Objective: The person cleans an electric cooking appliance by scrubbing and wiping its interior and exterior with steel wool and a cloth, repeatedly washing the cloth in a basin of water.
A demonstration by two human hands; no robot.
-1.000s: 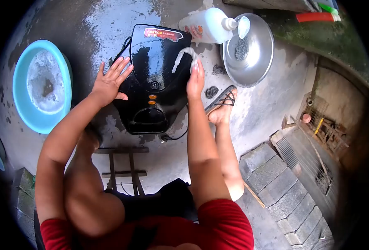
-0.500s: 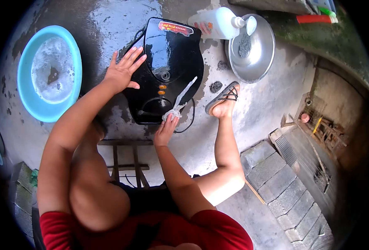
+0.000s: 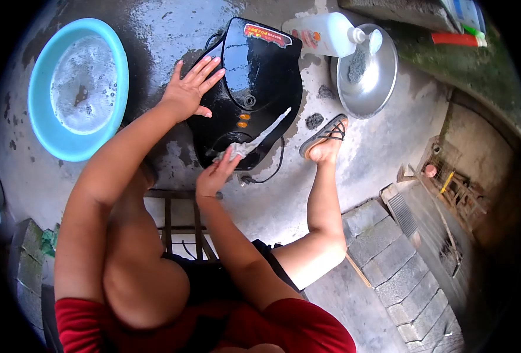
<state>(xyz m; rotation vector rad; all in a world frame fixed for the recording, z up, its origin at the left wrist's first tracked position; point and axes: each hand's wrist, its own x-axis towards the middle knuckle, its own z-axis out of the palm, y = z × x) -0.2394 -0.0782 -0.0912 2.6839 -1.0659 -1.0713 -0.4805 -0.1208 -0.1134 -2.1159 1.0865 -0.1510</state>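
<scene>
A glossy black electric appliance [image 3: 272,76] lies on the wet concrete floor, with a red label at its far edge and two orange lights near its handle end. My left hand [image 3: 191,89] rests on its left edge, fingers spread and nothing held. In my right hand [image 3: 219,172] is a crumpled wet grey-white cloth [image 3: 243,148], pressed against the round handle area at the near end. One twisted tail of the cloth trails up to the right across the black surface. The fingertips partly hide the bunched part.
A light blue basin [image 3: 40,112] of sudsy water stands left. To the right are a white jug [image 3: 322,35], a metal bowl [image 3: 384,88] with a scouring pad [image 3: 357,66] inside, and a dark pad [image 3: 314,121] by my sandalled foot. A power cord [image 3: 279,162] curls beside the appliance.
My right hand has slid the cloth leftward and slightly up over the handle area. My left hand stays spread on the left edge. The whole view has shifted a little.
</scene>
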